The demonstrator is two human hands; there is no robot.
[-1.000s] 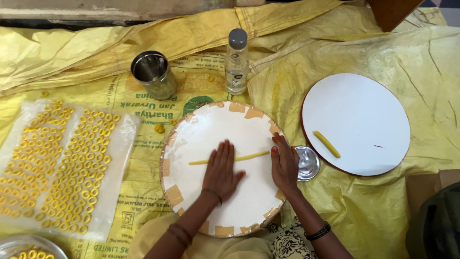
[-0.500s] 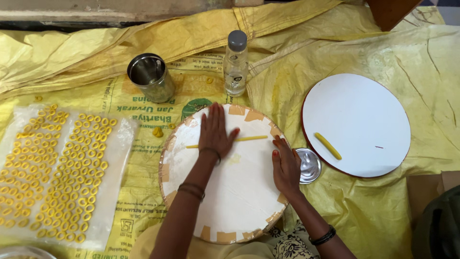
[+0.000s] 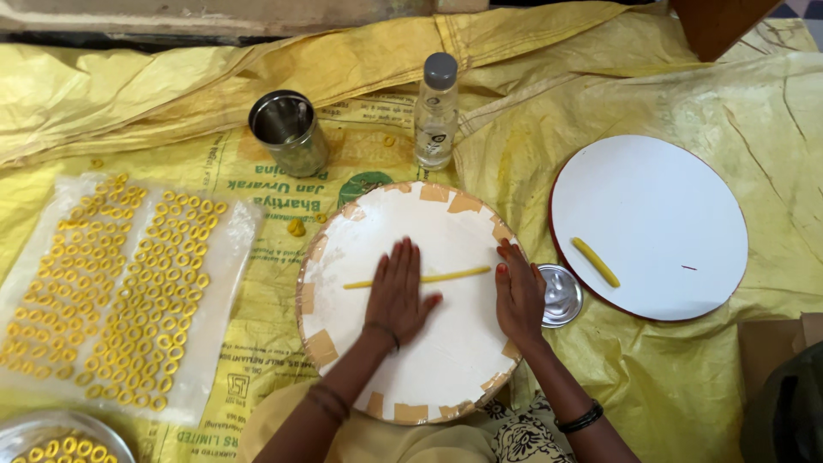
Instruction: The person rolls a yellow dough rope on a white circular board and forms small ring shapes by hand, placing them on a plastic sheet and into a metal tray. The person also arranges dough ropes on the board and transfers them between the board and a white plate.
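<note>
Left hand (image 3: 399, 296) flat and open on the yellow dough strand (image 3: 417, 279), drawn back toward the body from its farther reach 0.5 s ago, right hand (image 3: 519, 296) open, steadying the round white board (image 3: 403, 377), strand mid-board, beyond them steel cup (image 3: 289, 133) and bottle (image 3: 436, 111).

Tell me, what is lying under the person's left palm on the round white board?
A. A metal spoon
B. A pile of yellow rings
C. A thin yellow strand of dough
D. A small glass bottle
C: the left hand lies flat across a thin yellow strand that sticks out on both sides of it on the round white board.
</note>
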